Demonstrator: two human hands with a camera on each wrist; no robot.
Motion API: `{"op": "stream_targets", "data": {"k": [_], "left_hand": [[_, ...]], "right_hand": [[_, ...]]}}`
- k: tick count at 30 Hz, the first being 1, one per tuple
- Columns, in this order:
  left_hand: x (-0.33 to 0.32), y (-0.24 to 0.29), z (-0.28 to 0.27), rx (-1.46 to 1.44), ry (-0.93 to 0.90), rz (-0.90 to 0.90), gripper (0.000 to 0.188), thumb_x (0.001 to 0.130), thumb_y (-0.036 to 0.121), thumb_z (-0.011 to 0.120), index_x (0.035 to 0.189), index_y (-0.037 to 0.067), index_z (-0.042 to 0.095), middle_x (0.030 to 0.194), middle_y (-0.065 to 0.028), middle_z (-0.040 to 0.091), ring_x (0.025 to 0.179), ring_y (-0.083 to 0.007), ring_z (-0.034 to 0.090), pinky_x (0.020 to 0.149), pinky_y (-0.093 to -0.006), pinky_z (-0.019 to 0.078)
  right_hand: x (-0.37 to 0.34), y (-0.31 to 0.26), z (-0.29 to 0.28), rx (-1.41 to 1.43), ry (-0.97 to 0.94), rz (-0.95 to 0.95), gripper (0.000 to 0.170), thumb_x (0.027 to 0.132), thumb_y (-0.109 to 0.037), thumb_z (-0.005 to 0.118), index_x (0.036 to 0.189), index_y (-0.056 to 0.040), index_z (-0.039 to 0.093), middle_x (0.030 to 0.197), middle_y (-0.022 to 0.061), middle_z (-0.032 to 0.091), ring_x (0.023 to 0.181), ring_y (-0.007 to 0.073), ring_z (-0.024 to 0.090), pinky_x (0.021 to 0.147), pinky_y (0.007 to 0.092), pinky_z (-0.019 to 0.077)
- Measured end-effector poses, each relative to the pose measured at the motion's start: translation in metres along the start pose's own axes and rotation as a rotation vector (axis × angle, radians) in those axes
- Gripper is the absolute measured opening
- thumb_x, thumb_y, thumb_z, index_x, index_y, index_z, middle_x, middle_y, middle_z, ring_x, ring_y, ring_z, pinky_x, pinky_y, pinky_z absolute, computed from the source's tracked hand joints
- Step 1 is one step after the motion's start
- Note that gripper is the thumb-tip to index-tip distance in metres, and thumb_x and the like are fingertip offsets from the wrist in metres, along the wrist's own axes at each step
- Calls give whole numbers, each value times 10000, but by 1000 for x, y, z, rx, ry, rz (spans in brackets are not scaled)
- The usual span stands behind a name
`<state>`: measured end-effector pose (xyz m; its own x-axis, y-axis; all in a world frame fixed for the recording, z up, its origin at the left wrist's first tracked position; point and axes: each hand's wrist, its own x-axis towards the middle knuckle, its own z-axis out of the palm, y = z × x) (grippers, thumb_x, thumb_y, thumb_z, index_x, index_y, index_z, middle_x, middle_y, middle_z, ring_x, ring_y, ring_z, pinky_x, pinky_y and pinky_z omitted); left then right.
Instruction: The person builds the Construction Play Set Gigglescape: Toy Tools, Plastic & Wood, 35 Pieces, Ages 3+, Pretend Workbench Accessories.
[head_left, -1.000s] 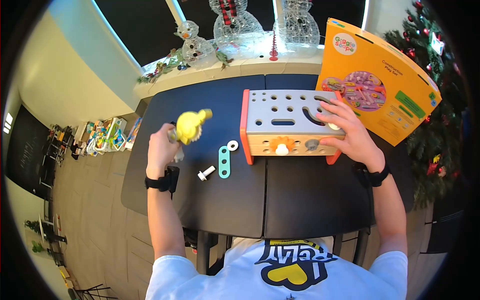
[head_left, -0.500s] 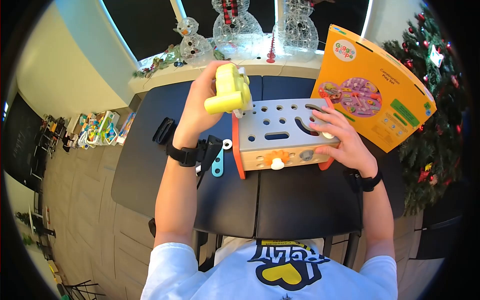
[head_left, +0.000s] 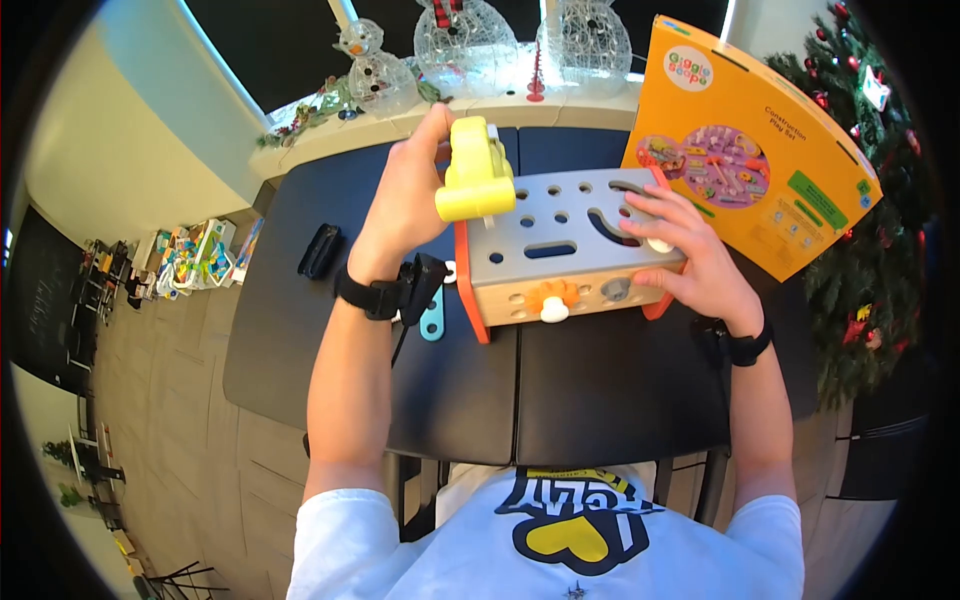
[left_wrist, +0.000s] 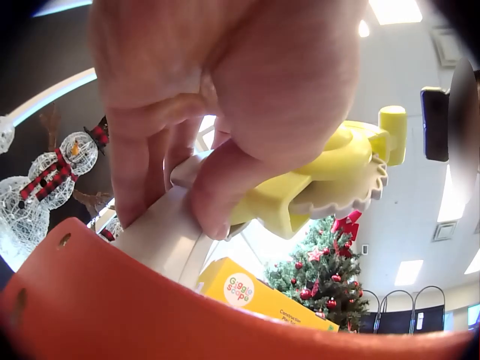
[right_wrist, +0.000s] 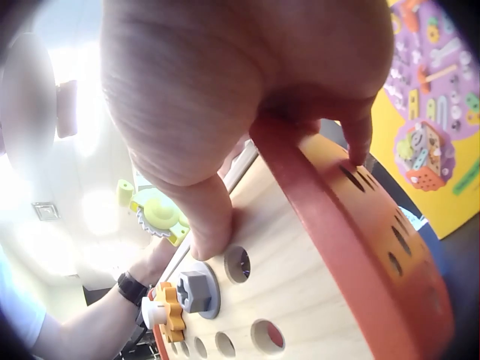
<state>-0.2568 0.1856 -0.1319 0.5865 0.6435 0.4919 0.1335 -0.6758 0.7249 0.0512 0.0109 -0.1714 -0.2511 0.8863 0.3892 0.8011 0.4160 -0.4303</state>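
Observation:
My left hand (head_left: 405, 195) grips a yellow toy circular saw (head_left: 475, 175) over the left end of a toy workbench (head_left: 575, 235). The left wrist view shows its pale toothed blade (left_wrist: 345, 191), with fingertips right at the grey bench top (left_wrist: 161, 229). My right hand (head_left: 700, 255) holds the bench's right end, thumb (right_wrist: 214, 225) on the wooden front and fingers over the top. An orange gear (head_left: 545, 291) with a white knob (head_left: 553, 311) and a grey bolt head (head_left: 615, 290) sit on that front.
Left of the bench lie a teal strip with holes (head_left: 432, 318) and a white ring (head_left: 449, 272), partly hidden by my wrist. A black object (head_left: 320, 252) lies farther left. Behind, an orange play-set box (head_left: 720, 150) stands at the right.
My left hand has carried the saw from the table's left side to the bench's left end, uncovering the black object. My right hand stays on the bench.

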Motion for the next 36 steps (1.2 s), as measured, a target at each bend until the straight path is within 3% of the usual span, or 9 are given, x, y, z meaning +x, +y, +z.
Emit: {"op": "stream_targets", "data": {"k": [7,11,12,15,19,22,25,29,36], "left_hand": [[0,4,3,70,-9,8,309,885,61,747,1085,59,510,1121,-91,720,1021,-167,688,904,-331,542],[-8,0,2,-20,-27,61,446,898,35,723,1294,47,518,1175,-120,738,1089,-224,716,960,-352,551],[-12,-6,-1,29,-46,56,558,914,52,728,1415,49,483,1225,-132,721,1142,-246,700,992,-375,549],[-31,-26,-13,53,10,2,650,912,150,796,1457,49,458,1282,-179,708,1208,-306,686,1021,-420,553],[-67,-69,-48,37,29,-365,516,902,211,815,1340,30,610,1287,-180,702,1189,-307,684,1021,-427,547],[-96,-76,-67,357,-123,-628,493,879,229,833,1294,33,656,1289,-161,688,1194,-278,663,1028,-401,528],[-128,-96,-72,417,-200,-531,534,847,229,855,1304,39,654,1225,-144,711,1149,-281,679,991,-394,542],[-143,-90,-67,456,-240,-593,383,843,176,838,1188,54,722,1077,-122,738,1049,-284,692,919,-400,551],[-153,-99,-62,487,-168,-491,175,902,179,749,987,26,750,907,-138,735,886,-333,700,812,-434,551]], "right_hand": [[1,-1,-4,15,-27,21,587,778,-194,882,1336,-139,706,1532,80,563,1503,351,395,1236,484,334],[1,0,-5,15,-30,3,600,783,-194,878,1352,-138,696,1539,88,557,1510,356,387,1240,485,325],[1,0,-5,18,-34,11,602,780,-190,878,1352,-137,696,1539,90,556,1510,357,386,1240,486,325],[0,5,-4,44,-31,22,617,751,-162,887,1341,-133,706,1539,92,557,1510,355,389,1238,489,323],[2,10,-10,66,-38,27,621,731,-160,891,1326,-124,715,1537,91,560,1509,361,393,1237,491,319],[2,16,-14,65,-42,22,620,719,-170,892,1312,-115,720,1536,95,564,1506,370,394,1238,495,311],[-1,28,-16,114,-43,31,589,723,-196,881,1285,-107,729,1522,105,574,1506,369,394,1243,500,294],[-3,41,-23,177,-66,45,559,749,-260,857,1272,-105,732,1513,126,572,1507,380,390,1247,509,278],[-12,65,-25,217,-65,80,551,779,-329,865,1254,-95,714,1526,159,552,1503,398,391,1237,524,278]]}}
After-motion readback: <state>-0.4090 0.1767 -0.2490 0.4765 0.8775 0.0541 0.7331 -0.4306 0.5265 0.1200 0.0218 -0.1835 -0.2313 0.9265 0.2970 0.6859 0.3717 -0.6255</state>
